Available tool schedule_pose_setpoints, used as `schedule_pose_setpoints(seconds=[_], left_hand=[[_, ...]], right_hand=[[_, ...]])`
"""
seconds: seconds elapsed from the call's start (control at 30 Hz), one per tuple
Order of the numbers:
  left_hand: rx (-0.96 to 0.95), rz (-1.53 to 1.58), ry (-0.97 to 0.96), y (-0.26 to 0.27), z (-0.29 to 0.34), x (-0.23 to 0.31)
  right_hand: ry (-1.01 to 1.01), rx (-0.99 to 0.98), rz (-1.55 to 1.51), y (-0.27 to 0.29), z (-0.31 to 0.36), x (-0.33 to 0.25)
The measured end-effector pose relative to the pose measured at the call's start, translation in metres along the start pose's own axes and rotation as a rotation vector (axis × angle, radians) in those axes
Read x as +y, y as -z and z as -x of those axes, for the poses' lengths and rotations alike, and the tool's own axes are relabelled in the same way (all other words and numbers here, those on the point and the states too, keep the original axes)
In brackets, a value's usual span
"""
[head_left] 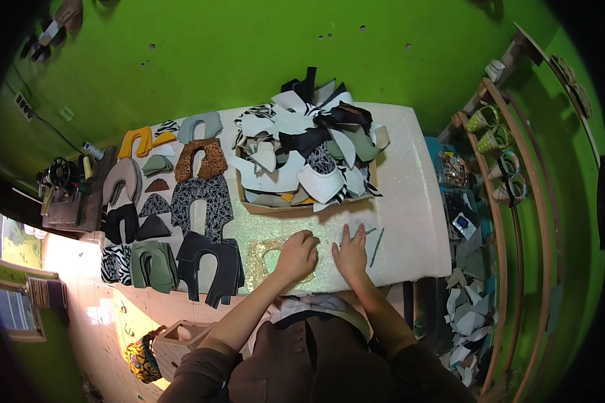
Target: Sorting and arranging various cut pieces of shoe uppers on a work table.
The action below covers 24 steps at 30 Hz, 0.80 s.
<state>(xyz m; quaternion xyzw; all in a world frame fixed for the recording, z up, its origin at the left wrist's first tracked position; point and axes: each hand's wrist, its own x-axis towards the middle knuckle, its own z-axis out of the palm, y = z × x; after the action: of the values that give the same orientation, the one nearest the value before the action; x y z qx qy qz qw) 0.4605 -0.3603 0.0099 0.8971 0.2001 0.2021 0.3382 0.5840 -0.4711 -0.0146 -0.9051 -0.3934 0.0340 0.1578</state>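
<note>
Your left hand (298, 257) is over the golden piece (255, 260), its grip I cannot tell; your right hand (350, 256) is open.

I can read no words, numbers or signs from here. The blue-and-white packet (464, 226) beside the surface (413, 221), the pale patch (66, 113) on the green wall (215, 60) and the small white item (495, 70) at upper right show too small for me to make out any print.

We see a sewing machine (62, 176) left of the worktop (413, 201), a rack (498, 255) holding shoes (495, 140) to its right, and a patterned bag (143, 359) before its left end.
</note>
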Motion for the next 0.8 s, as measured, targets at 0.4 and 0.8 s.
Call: schedule_pose_setpoints(seconds=[0.4,0.8], left_hand=[[-0.128,0.35,0.253,-0.01,-0.002,0.002],[-0.078,0.13,0.089,0.008,0.01,0.007]], right_hand=[[-0.026,-0.042,-0.579,0.032,0.002,0.018],[-0.416,-0.432,-1.701,0.032,0.014,0.009]])
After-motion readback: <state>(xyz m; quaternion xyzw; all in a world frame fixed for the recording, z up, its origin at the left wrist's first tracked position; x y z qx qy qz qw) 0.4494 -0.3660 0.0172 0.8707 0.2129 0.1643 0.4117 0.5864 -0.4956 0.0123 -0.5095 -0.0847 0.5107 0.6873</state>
